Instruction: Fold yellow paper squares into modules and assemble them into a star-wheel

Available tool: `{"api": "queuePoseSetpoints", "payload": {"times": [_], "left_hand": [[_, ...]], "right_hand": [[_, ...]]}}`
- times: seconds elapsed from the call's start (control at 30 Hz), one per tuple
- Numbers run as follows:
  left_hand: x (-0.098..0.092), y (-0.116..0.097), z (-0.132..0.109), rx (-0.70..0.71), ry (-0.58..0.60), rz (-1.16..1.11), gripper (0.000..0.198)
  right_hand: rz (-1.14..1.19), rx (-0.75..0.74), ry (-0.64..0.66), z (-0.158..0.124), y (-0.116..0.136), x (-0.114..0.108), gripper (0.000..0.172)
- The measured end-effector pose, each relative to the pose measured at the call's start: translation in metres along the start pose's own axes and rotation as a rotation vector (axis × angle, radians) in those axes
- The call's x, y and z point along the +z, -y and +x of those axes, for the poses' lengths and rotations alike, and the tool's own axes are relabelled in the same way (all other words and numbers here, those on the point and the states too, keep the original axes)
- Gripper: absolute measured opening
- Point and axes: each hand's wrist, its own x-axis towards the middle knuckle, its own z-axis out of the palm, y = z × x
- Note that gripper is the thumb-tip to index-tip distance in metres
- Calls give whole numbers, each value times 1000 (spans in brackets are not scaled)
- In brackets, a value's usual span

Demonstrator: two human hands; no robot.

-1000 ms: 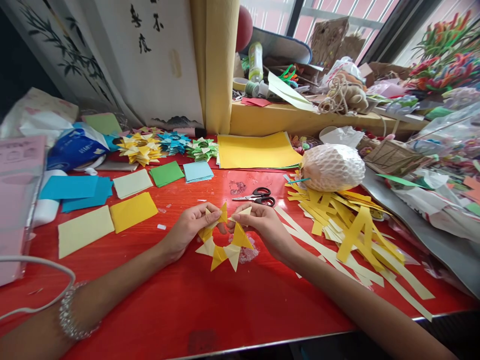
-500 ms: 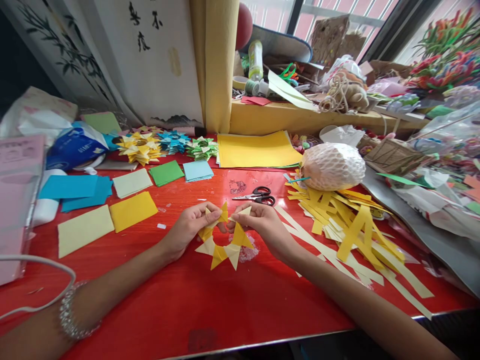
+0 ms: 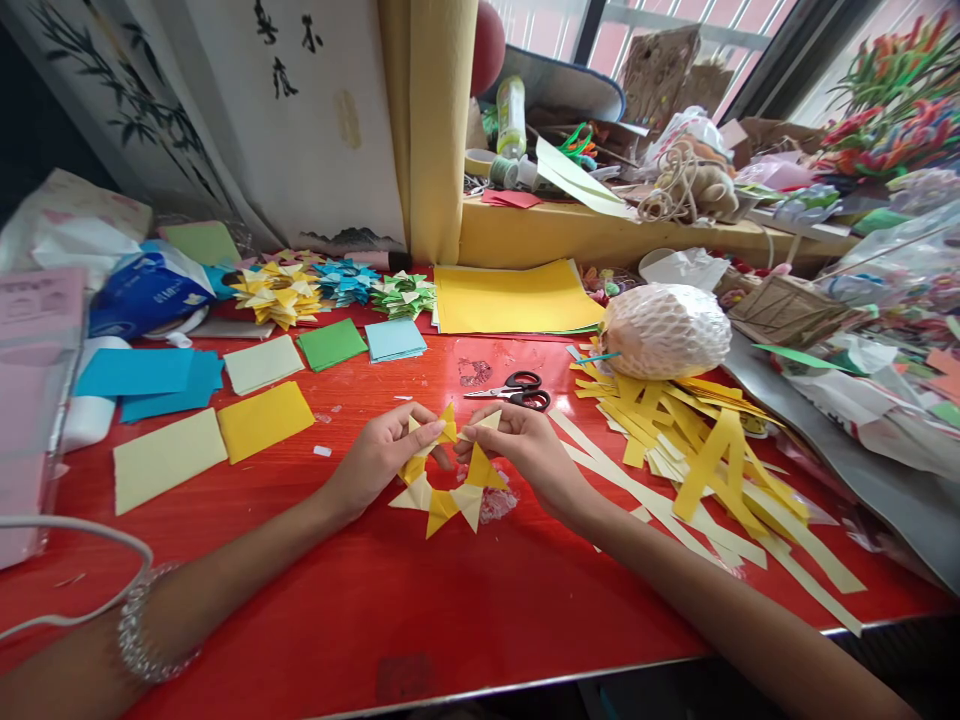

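Between my hands, above the red table, is a folded paper ring (image 3: pixel 442 505) of alternating yellow and cream pointed pieces. My left hand (image 3: pixel 386 450) pinches its upper left end, where a yellow point sticks up beside the thumb. On the other side, my right hand (image 3: pixel 525 445) grips the upper right end by a cream piece. A small gap shows between the two ends at the top. Parts of the ring under my fingers are hidden. Black-handled scissors (image 3: pixel 517 390) lie just beyond my right hand.
Stacks of yellow paper (image 3: pixel 268 421), cream paper (image 3: pixel 171 460) and blue paper (image 3: pixel 135 372) lie at left. Finished paper stars (image 3: pixel 279 294) stand behind them. Paper strips (image 3: pixel 675 450) spread at right beside a net-wrapped round object (image 3: pixel 667 332). A white cable (image 3: pixel 112 535) curves near my left forearm.
The lower part of the paper ring has shifted and tilted slightly to the right. Both hands keep their pinch, almost in the same place.
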Motion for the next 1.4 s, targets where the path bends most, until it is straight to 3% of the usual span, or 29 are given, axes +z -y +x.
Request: {"api": "queuePoseSetpoints", "payload": {"times": [0.27, 0.4, 0.5, 0.77, 1.4], "left_hand": [[1, 1, -2, 41, -80, 206, 25], [1, 2, -3, 63, -135, 304, 26], [1, 1, -3, 71, -154, 308, 27], [4, 0, -5, 88, -181, 288, 29], [1, 3, -4, 49, -71, 177, 24]], "right_hand": [[-1, -17, -17, 2, -4, 0, 20], [-47, 7, 76, 6, -4, -4, 27], [-62, 40, 127, 8, -4, -5, 34], [9, 53, 99, 5, -3, -4, 35], [-58, 77, 165, 9, -5, -8, 35]]}}
